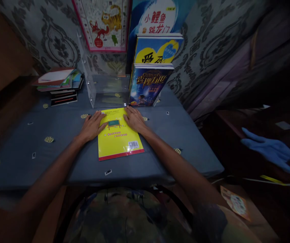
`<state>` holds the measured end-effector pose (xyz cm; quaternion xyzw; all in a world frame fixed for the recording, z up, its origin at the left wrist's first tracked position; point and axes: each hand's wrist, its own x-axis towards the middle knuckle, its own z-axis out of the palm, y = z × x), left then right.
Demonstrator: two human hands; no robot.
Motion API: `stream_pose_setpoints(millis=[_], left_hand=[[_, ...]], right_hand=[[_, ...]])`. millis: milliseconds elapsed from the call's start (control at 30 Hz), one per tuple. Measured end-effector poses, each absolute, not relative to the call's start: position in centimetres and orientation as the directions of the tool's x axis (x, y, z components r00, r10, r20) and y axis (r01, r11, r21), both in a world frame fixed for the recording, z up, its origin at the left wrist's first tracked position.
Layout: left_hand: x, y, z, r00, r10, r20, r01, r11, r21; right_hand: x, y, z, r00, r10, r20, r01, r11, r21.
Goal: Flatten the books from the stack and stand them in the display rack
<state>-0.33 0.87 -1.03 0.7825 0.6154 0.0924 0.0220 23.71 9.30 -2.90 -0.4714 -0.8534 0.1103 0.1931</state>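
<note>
On the cloth-covered table, a yellow book [118,135] with a red strip along its near edge lies flat. Its cover bears a green chalkboard drawing and a barcode. My left hand [92,126] rests at the book's upper left edge, fingers outstretched and thumb over the cover. Across from it, my right hand [135,119] lies at the upper right corner with its fingers stretched forward, touching the book. Just beyond the book stands a clear acrylic rack [109,88]. A dark blue book [148,86] stands upright in its right side.
Behind the dark blue book are a blue-and-yellow book [157,49] and a taller blue one [160,17]. A pink-edged picture book [104,25] leans at the back. Stacked books [61,82] sit far left. To the right lies a blue glove [271,148].
</note>
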Motion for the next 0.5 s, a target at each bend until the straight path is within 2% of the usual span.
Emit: stream_pose_setpoints(millis=[500], left_hand=[[-0.3,0.8,-1.1,0.230,0.964,0.132,0.957,-0.248,0.147]], right_hand=[[25.9,4.9,-2.4,-0.525,0.812,0.255,0.730,0.583,-0.356]])
